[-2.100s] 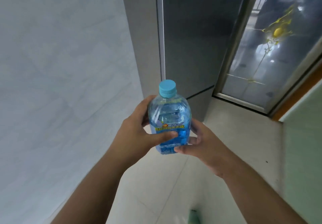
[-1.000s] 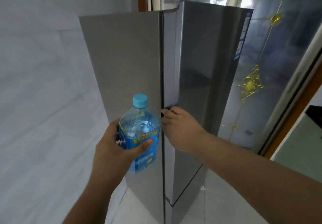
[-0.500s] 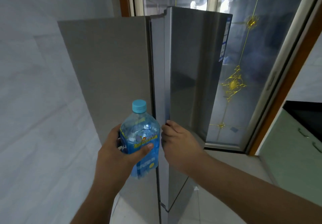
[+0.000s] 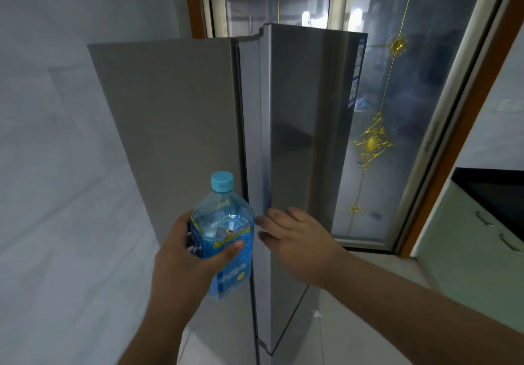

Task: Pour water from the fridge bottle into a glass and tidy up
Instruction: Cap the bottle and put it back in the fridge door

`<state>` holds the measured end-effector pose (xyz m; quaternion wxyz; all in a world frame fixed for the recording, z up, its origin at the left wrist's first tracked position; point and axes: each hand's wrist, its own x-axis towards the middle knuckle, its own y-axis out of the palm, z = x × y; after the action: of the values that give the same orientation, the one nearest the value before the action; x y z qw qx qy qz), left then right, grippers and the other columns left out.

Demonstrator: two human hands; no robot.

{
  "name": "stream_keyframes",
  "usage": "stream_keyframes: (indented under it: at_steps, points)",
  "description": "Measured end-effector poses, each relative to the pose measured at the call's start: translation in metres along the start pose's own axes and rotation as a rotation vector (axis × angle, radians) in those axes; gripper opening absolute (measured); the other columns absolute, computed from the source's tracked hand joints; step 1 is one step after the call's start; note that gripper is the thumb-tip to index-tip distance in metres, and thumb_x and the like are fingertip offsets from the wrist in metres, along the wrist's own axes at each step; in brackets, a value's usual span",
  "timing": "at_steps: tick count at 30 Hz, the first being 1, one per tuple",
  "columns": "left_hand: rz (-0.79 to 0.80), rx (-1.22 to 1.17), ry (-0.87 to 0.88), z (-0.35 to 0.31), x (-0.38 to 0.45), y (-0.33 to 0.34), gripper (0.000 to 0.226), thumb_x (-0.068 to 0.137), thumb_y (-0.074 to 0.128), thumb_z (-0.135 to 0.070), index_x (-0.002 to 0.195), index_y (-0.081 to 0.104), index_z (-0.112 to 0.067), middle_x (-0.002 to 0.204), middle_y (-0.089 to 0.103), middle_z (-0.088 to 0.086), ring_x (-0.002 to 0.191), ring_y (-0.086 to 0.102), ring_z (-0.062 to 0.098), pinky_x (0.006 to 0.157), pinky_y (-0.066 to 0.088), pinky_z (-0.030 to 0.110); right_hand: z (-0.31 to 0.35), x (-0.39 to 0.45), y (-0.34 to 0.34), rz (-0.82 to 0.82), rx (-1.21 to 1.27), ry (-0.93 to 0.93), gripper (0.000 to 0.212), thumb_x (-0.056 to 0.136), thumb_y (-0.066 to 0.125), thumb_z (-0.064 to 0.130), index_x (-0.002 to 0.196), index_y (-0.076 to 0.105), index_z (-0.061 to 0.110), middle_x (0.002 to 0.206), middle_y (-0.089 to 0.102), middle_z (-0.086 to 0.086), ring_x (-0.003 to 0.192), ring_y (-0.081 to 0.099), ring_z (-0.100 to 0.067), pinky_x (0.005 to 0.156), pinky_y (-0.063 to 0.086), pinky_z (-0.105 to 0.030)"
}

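You are holding the clear plastic water bottle with the light-blue screw cap and blue label (image 4: pixel 224 231) upright in your left hand (image 4: pixel 184 254), fingers curled behind its body and the thumb lying across the front of the label. The cap is sitting on the neck. The bottle is hanging just in front of the left edge of the tall silver-grey fridge (image 4: pixel 175 126), close beside the seam where the fridge's brushed-steel door (image 4: pixel 300 143) is meeting its cabinet.

You are reaching your right hand (image 4: pixel 295 237) to that seam, just beside the bottle. Its fingers are stretched out towards the door's edge, fairly straight and a little apart, their tips touching or nearly touching the edge; whether they are hooking behind it I cannot tell. That hand is holding nothing.

Behind the fridge a glass door with gold ornamental inlay (image 4: pixel 374 143) is standing in a brown wooden frame. A pale green cabinet with a black worktop (image 4: pixel 476 240) is showing at the right.
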<state>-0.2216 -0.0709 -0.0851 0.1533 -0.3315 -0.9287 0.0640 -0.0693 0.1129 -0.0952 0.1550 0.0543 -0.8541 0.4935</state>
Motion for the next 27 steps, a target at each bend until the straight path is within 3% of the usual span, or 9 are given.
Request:
stream_keyframes:
  at_steps: [4,8,15,21,23,25,27]
  points:
    - [-0.011,-0.014,-0.007,-0.002,-0.001,0.003,0.072,0.047,0.092,-0.058,0.110,0.057,-0.056,0.108,0.070,-0.032,0.103,0.070,0.004,0.089,0.063,0.046,0.000,0.004,0.010,0.121,-0.048,-0.013,0.041,0.083,0.059,0.026,0.121,0.071,0.019,0.145,0.058,-0.004,0.147,0.040,-0.025,0.100,0.046,-0.046]
    - [-0.013,0.003,0.011,-0.005,-0.004,0.003,0.071,0.048,0.090,-0.058,0.110,0.056,-0.057,0.106,0.068,-0.037,0.101,0.068,-0.001,0.089,0.063,0.043,0.006,0.009,0.007,0.121,-0.024,0.049,0.047,0.083,0.060,0.028,0.128,0.067,0.019,0.142,0.058,-0.002,0.143,0.042,-0.022,0.087,0.048,-0.044]
    - [-0.027,-0.015,0.026,-0.009,-0.011,-0.001,0.068,0.052,0.090,-0.054,0.110,0.056,-0.056,0.108,0.070,-0.034,0.100,0.069,-0.003,0.089,0.063,0.042,0.015,0.001,0.002,0.166,-0.098,0.112,0.055,0.080,0.071,0.032,0.132,0.065,0.014,0.144,0.056,-0.006,0.144,0.035,-0.025,0.088,0.040,-0.045]
    - [-0.004,-0.049,0.043,-0.008,-0.014,-0.004,0.065,0.059,0.096,-0.038,0.109,0.058,-0.051,0.103,0.070,-0.037,0.091,0.070,-0.012,0.077,0.060,0.023,0.013,-0.049,-0.017,0.065,-0.124,0.172,0.035,0.074,0.075,0.029,0.102,0.075,0.009,0.112,0.068,-0.010,0.117,0.054,-0.030,0.086,0.037,-0.046]
    - [0.019,-0.058,0.040,-0.007,-0.015,0.002,0.065,0.056,0.094,-0.041,0.109,0.057,-0.049,0.102,0.069,-0.038,0.091,0.070,-0.013,0.072,0.061,0.019,0.022,-0.055,-0.025,0.081,-0.061,0.242,0.029,0.068,0.078,0.028,0.092,0.074,0.013,0.096,0.067,-0.006,0.099,0.060,-0.029,0.080,0.041,-0.044]
    - [0.053,-0.066,0.044,-0.009,-0.014,0.011,0.065,0.054,0.092,-0.043,0.109,0.058,-0.047,0.102,0.069,-0.038,0.091,0.070,-0.013,0.071,0.061,0.018,0.028,-0.050,-0.030,0.126,0.052,0.337,0.034,0.057,0.085,0.029,0.087,0.073,0.017,0.085,0.065,-0.003,0.080,0.062,-0.027,0.067,0.047,-0.040]
    - [0.091,-0.067,0.063,-0.013,-0.011,0.023,0.063,0.055,0.093,-0.042,0.108,0.058,-0.046,0.101,0.070,-0.038,0.091,0.069,-0.013,0.072,0.061,0.020,0.028,-0.043,-0.031,0.156,0.135,0.426,0.046,0.047,0.091,0.032,0.087,0.074,0.018,0.089,0.067,-0.003,0.078,0.066,-0.026,0.057,0.051,-0.036]
